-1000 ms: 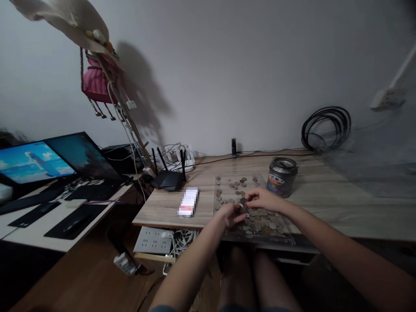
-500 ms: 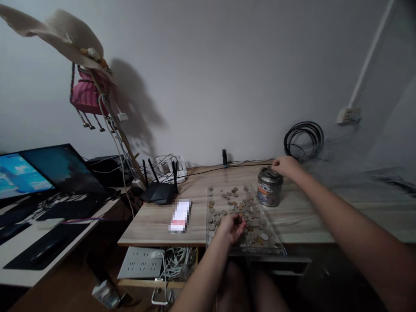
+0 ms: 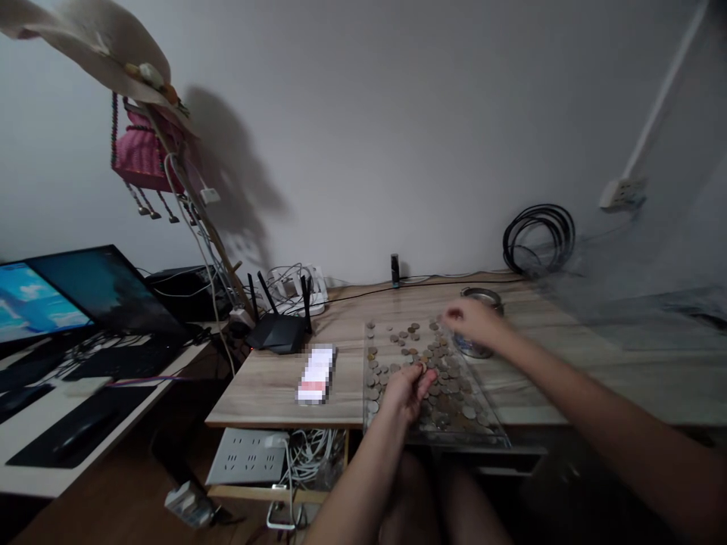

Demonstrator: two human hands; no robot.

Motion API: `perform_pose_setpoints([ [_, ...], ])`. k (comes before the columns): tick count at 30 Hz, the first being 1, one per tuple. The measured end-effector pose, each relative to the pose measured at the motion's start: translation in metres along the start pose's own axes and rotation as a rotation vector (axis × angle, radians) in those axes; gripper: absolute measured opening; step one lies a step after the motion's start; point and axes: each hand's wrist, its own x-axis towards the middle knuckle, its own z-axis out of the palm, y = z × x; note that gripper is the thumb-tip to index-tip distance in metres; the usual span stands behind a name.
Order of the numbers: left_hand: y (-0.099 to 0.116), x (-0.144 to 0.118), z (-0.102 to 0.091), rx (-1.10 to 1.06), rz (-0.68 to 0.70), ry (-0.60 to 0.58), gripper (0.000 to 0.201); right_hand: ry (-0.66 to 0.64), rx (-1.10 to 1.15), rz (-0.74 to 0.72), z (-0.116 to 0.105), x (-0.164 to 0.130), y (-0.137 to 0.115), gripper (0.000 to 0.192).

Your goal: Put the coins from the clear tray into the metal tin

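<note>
Left hand (image 3: 410, 387) pinches a coin (image 3: 421, 368) over the tray (image 3: 493, 433); right hand (image 3: 472, 321), fingers loosely apart, hovers before the tin (image 3: 482, 297)

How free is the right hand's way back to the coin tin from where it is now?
Probably free, yes. The right hand hovers over the far right corner of the clear tray of coins, directly in front of the coin tin. Nothing stands between them, and the left hand is busy nearer the tray's middle.

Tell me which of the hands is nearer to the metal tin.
Right. The right hand hovers just in front of the metal tin, partly covering it; the left hand is farther off, over the coins in the clear tray.
</note>
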Motion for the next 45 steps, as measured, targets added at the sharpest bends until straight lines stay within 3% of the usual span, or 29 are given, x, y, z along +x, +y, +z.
perform_pose_setpoints([
  [4, 0.001, -0.003, 0.002, 0.069, -0.028, -0.060, 0.014, -0.237, 0.133, -0.102, 0.035, -0.019, -0.014, 0.018],
  [7, 0.003, -0.008, 0.006, 0.086, -0.091, -0.081, 0.024, -0.238, 0.239, -0.011, 0.052, -0.022, -0.012, 0.019],
  [10, 0.003, -0.009, 0.007, 0.091, -0.103, -0.106, 0.026, -0.228, 0.361, 0.091, 0.055, -0.015, -0.006, 0.016],
  [13, 0.002, -0.007, 0.005, 0.086, -0.062, -0.064, 0.018, -0.101, 0.370, 0.099, 0.036, -0.005, 0.002, 0.015],
  [18, 0.001, -0.005, 0.003, 0.095, -0.020, -0.006, 0.012, 0.448, -0.048, 0.230, -0.038, 0.018, 0.039, 0.024],
  [21, 0.001, -0.005, 0.002, 0.087, -0.006, -0.013, 0.009, 0.438, -0.344, 0.366, -0.065, 0.032, 0.064, 0.021],
  [24, 0.001, -0.005, 0.001, 0.080, -0.013, -0.017, 0.009, 0.322, -0.469, 0.394, -0.067, 0.040, 0.071, 0.021],
  [28, 0.001, -0.004, 0.000, 0.057, -0.035, -0.034, 0.010, 0.300, -0.552, 0.406, -0.055, 0.032, 0.048, 0.024],
  [31, 0.001, -0.004, 0.000, 0.038, -0.055, -0.060, 0.013, 0.302, -0.424, 0.218, -0.026, 0.010, 0.018, 0.031],
  [34, 0.001, -0.006, 0.002, 0.023, -0.044, -0.108, 0.013, -0.005, -0.116, -0.056, 0.020, -0.017, -0.008, 0.027],
  [37, 0.001, -0.007, 0.002, 0.016, -0.056, -0.142, 0.015, -0.087, -0.011, -0.127, 0.043, -0.029, -0.014, 0.022],
  [39, 0.001, -0.006, 0.001, 0.011, -0.103, -0.145, 0.018, 0.014, 0.003, -0.051, 0.031, -0.021, -0.005, 0.022],
  [43, 0.000, -0.005, -0.002, 0.012, -0.114, -0.116, 0.025, 0.390, -0.191, 0.248, -0.029, 0.014, 0.033, 0.022],
  [45, -0.001, -0.004, -0.003, 0.032, -0.085, -0.095, 0.021, 0.407, -0.347, 0.338, -0.053, 0.029, 0.051, 0.020],
])
